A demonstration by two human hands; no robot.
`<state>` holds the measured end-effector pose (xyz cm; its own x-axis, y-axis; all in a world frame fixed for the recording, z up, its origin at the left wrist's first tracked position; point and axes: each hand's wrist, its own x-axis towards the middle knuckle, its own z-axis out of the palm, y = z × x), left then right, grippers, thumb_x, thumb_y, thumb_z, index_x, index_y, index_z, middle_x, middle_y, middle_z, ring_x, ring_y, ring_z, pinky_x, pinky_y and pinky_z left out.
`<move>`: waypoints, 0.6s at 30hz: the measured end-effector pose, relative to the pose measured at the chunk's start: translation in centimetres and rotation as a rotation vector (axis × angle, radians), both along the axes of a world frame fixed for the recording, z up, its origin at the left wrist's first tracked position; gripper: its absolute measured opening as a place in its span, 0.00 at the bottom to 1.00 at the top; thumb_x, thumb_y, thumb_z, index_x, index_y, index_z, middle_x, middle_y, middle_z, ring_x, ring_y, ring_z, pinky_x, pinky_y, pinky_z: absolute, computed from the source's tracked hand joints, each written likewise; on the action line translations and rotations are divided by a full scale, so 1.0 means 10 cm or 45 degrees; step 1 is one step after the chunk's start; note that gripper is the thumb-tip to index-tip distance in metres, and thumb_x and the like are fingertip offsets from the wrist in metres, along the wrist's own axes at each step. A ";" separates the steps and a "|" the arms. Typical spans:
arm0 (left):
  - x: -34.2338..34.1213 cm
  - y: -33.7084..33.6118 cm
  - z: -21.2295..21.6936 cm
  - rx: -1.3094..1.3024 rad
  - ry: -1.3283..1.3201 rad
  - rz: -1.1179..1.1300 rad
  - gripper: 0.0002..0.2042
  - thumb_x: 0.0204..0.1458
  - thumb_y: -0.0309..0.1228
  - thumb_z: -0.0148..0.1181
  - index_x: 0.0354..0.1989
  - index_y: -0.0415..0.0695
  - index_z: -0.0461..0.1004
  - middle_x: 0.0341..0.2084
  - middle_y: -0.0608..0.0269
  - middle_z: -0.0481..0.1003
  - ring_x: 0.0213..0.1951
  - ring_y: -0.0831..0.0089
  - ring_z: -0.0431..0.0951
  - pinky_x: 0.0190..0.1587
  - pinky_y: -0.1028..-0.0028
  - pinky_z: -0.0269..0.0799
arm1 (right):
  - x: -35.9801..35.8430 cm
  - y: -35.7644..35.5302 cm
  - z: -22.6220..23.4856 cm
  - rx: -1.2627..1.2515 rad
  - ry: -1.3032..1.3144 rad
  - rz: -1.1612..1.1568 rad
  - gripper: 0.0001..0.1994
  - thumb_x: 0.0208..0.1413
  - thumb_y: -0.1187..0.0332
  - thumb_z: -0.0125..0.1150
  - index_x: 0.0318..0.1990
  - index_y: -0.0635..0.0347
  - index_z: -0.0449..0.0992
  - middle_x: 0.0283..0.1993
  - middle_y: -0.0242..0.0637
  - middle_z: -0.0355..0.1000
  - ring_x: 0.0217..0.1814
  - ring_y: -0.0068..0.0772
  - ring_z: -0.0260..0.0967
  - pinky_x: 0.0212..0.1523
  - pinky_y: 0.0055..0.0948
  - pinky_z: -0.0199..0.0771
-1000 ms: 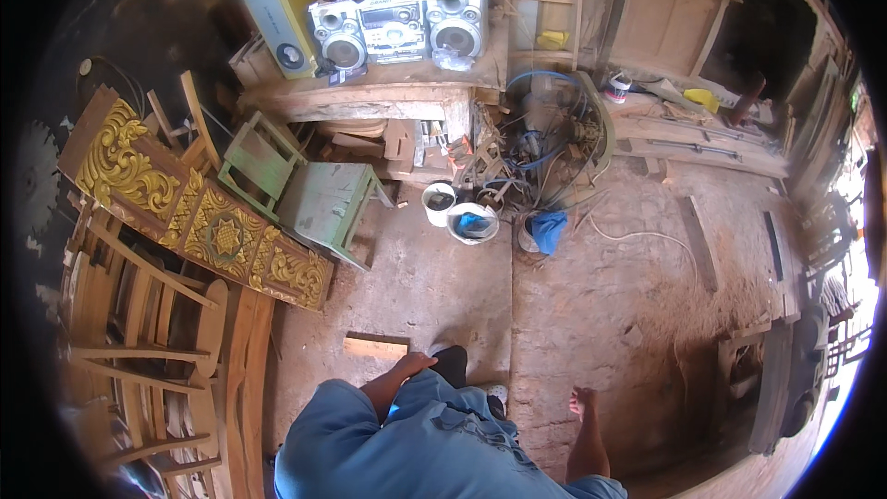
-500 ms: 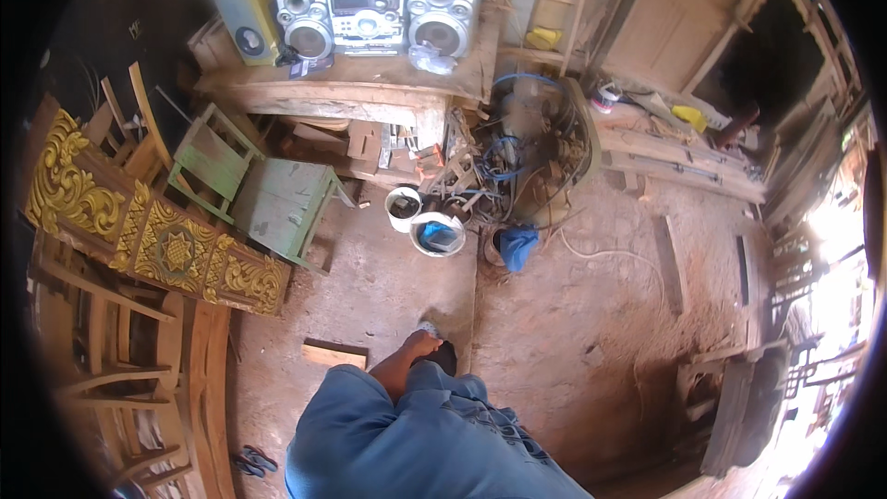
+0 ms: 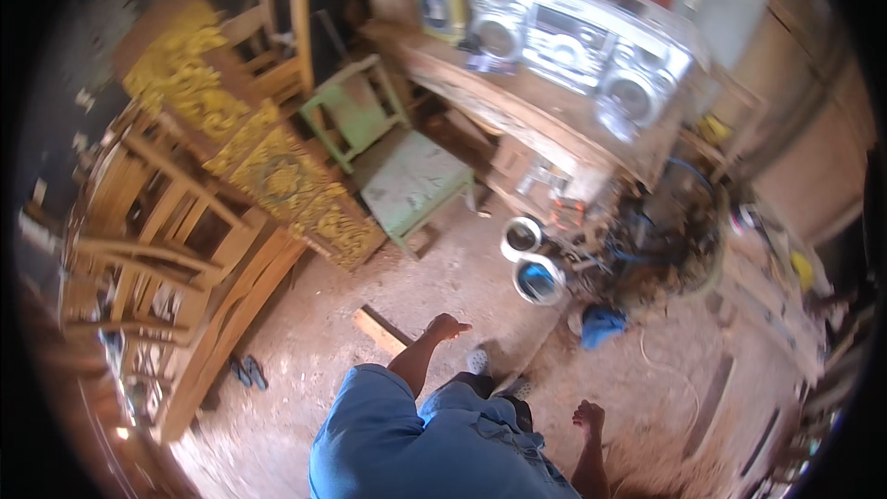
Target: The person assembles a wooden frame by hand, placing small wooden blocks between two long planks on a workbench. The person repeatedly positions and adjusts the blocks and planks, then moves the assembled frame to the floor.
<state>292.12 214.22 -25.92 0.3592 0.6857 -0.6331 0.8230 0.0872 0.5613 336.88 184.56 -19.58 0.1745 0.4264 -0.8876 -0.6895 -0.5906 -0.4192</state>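
My left hand (image 3: pixel 448 327) hangs in front of my blue shirt, above the floor and beside a short wooden block (image 3: pixel 380 330). Its thumb stands off from the loosely bent fingers, and I see nothing held in it. Lower right, my right hand (image 3: pixel 589 417) swings free over the bare floor with its fingers curled in and nothing visible inside. Neither hand touches anything. Below me are my feet in light patterned shoes (image 3: pixel 478 361).
Ahead are a green chair (image 3: pixel 411 176), a carved gold-painted panel (image 3: pixel 277 176) and two white buckets (image 3: pixel 539 279). A silver stereo (image 3: pixel 564 42) stands on a wooden workbench (image 3: pixel 443 69). Wooden chair frames (image 3: pixel 166 231) and dark sandals (image 3: pixel 248 371) are left. A blue cloth (image 3: pixel 602 325) lies right.
The view has swung left, so the stereo, chair and buckets sit farther right. My right hand has come into view at the lower right. My left hand now reaches out past my body.
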 end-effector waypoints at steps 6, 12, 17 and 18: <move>-0.79 -0.75 -0.15 -0.059 0.251 0.253 0.30 0.53 0.64 0.55 0.29 0.47 0.84 0.19 0.62 0.80 0.30 0.62 0.83 0.40 0.60 0.77 | 0.02 0.73 -0.34 -0.124 -0.453 0.482 0.08 0.56 0.65 0.58 0.30 0.59 0.72 0.20 0.37 0.70 0.17 0.33 0.69 0.17 0.31 0.70; -0.75 -1.47 -0.25 -0.450 0.464 0.502 0.27 0.54 0.61 0.59 0.27 0.46 0.83 0.21 0.63 0.81 0.25 0.68 0.82 0.29 0.65 0.78 | -0.19 0.99 -0.57 -0.105 -0.312 1.050 0.09 0.58 0.63 0.63 0.37 0.60 0.78 0.25 0.40 0.77 0.24 0.36 0.76 0.23 0.34 0.75; -0.23 -1.33 -0.14 -0.213 0.259 -0.120 0.14 0.56 0.45 0.60 0.47 0.58 0.82 0.32 0.59 0.83 0.36 0.62 0.84 0.39 0.60 0.80 | 0.02 1.17 -0.62 0.103 -0.693 1.549 0.12 0.59 0.60 0.56 0.32 0.58 0.81 0.26 0.42 0.78 0.26 0.39 0.78 0.27 0.40 0.76; -0.10 -1.15 -0.14 0.003 0.341 -0.548 0.14 0.54 0.46 0.62 0.44 0.56 0.84 0.33 0.57 0.83 0.37 0.62 0.84 0.40 0.60 0.80 | 0.09 1.26 -0.65 0.167 -0.878 1.703 0.13 0.59 0.60 0.55 0.31 0.58 0.81 0.26 0.42 0.78 0.27 0.39 0.78 0.28 0.41 0.76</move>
<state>291.12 202.76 -27.34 0.4348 0.5129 -0.7402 0.8992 -0.2924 0.3256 337.74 197.17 -26.08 -0.0409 0.6708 -0.7405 0.6584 -0.5394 -0.5250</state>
